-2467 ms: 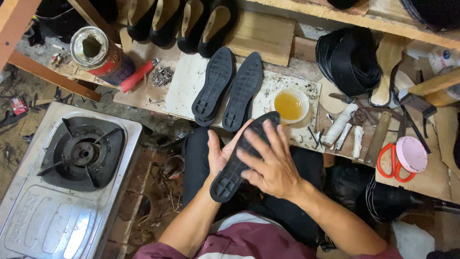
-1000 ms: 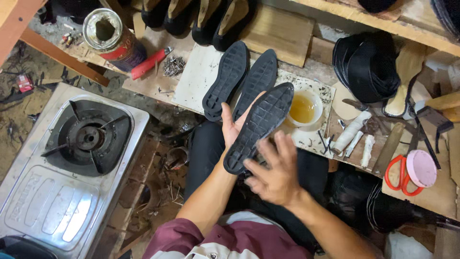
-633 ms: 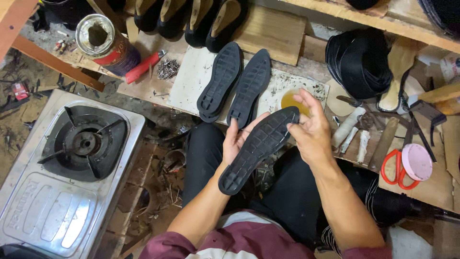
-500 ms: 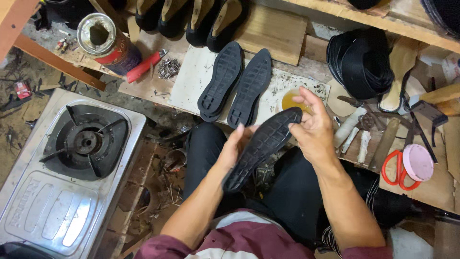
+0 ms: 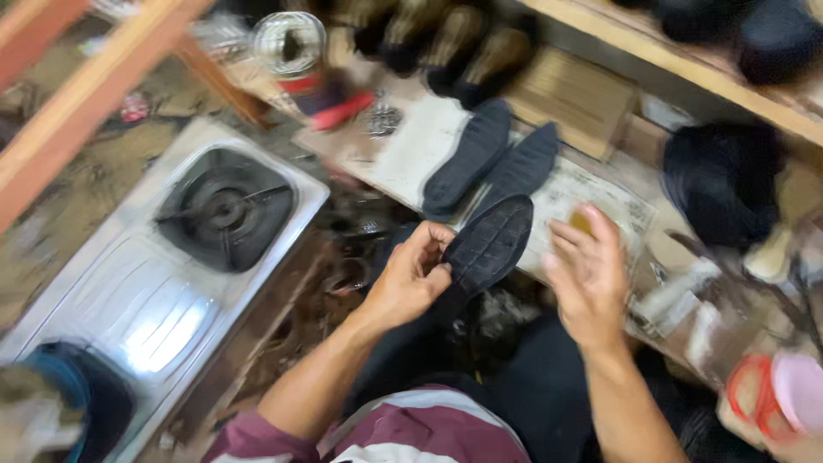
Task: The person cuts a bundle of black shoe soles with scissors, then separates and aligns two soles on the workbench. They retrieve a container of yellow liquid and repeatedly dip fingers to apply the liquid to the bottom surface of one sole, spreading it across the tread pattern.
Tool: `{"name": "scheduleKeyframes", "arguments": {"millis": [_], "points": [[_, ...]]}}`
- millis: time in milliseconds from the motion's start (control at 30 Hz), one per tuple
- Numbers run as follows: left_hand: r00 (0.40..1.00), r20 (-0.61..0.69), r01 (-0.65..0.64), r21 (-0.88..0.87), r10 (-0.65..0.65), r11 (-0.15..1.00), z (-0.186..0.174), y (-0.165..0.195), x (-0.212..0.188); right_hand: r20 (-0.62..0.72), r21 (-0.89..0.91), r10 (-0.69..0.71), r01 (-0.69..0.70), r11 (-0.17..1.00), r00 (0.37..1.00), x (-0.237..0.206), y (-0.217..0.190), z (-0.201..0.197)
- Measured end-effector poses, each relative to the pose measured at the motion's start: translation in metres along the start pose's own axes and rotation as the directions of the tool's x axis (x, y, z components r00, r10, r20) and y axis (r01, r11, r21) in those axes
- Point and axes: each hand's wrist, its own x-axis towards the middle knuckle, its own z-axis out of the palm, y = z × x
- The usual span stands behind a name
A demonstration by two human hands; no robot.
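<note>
The black rubber shoe sole with the ridged tread (image 5: 490,244) sat at the centre of the frame, tipped up toward the workbench, its lower edge pinched in the left hand (image 5: 410,279). That hand came up from the lower middle of the frame, forearm angled up and to the right, fingers curled over the sole's near edge with the thumb pressing from the side: a firm grip on the sole. The right hand (image 5: 587,274) hovered just beside the sole on its right, palm facing it, fingers spread and loose, holding nothing and not quite touching it as far as the blur allowed.

The sole looked matte and flexible, its face cut with diagonal grooves. Just above it, on the pale worn board of the bench (image 5: 403,159), lay two more flat black soles (image 5: 493,163) side by side, the same long oval shape. A small bowl of yellowish liquid (image 5: 583,221) peeked out behind the right hand's fingers. At centre left sat a steel single-burner gas stove (image 5: 184,249), shiny and dented, with a dark round grate. A metal tin with an open top (image 5: 290,43) stood at the top, blurred. The pink round lid (image 5: 797,390) showed at lower right.
</note>
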Motion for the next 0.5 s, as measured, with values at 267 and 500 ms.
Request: {"name": "scheduleKeyframes", "arguments": {"millis": [267,500], "points": [[0.832,-0.270,-0.452,0.175,0.484,0.875,-0.170,0.147,-0.049,0.044,-0.055,0.051,-0.049,0.997,0.998,-0.024,0.059,0.003],[0.806,-0.059,0.321,0.879,0.588,-0.351,-0.282,0.294,-0.138,0.069,-0.078,0.036,-0.030,0.996,0.997,-0.036,0.126,-0.001]]}}
